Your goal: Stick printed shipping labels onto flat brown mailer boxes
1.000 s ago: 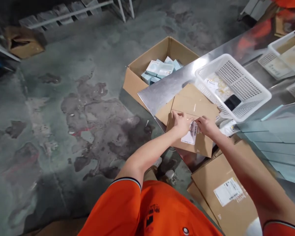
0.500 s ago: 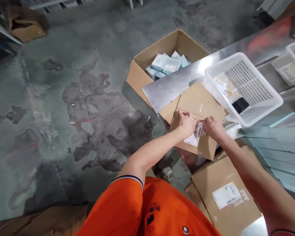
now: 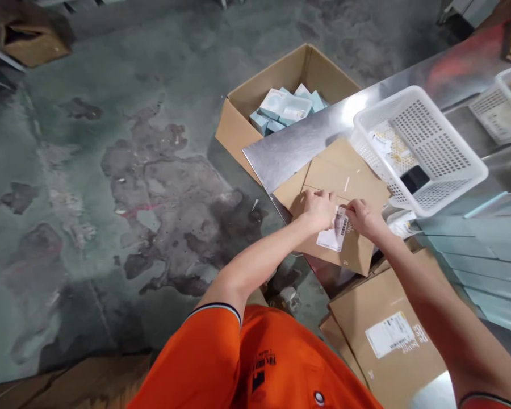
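Flat brown cardboard mailer (image 3: 357,258) looks matt, silver metal tabletop (image 3: 287,150) at right's super shiny, white rectangular basket (image 3: 440,133) is smooth plastic.

Left hand (image 3: 319,211), right hand (image 3: 364,218) close by (fingers (image 3: 353,208) curled), arms (image 3: 262,258) outstretched

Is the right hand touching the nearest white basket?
Apart. The head view shows it: cardboard is visible between the right hand and the basket.
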Demonstrator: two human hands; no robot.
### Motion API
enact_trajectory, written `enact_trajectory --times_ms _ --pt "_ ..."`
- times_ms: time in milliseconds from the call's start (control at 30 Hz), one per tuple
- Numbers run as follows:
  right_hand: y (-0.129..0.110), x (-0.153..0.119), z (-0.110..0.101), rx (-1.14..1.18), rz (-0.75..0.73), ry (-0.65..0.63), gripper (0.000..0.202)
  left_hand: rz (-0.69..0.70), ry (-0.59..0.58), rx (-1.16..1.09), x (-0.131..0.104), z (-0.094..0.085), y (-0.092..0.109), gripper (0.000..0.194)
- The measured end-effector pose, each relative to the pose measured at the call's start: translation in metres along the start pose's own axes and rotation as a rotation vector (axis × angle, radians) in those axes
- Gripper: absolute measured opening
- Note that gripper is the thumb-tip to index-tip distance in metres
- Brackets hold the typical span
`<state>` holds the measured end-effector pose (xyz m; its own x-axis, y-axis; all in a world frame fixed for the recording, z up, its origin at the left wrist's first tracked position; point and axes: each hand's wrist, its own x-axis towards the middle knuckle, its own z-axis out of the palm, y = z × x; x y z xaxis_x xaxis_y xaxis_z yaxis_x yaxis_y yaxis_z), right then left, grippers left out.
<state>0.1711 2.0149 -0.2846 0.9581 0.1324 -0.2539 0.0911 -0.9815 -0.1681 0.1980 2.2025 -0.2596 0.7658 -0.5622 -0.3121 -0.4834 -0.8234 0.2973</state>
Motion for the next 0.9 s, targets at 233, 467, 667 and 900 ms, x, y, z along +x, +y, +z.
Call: enact_trajectory --times_ms 233,467,667,900 --pt "-0.010 0.007 -0.001 -0.072 0.051 -0.105 0.016 0.031 0.022 -0.013 -0.003 0.002 -0.023 0.089" --pt "0.000 0.001 -0.001 -0.014 -0.111 0.015 0.017 0.060 0.052 -0.013 -0.002 0.005 -0.024 0.090" --pt "-0.012 0.014 0.001 -0.011 -0.012 -0.133 0.008 0.084 -0.042 0.033 0.000 -0.003 -0.024 0.101" --pt "-0.026 -0.040 0.002 0.002 -0.291 0.190 0.018 0.095 -0.059 0.070 0.008 0.002 -0.025 0.100"
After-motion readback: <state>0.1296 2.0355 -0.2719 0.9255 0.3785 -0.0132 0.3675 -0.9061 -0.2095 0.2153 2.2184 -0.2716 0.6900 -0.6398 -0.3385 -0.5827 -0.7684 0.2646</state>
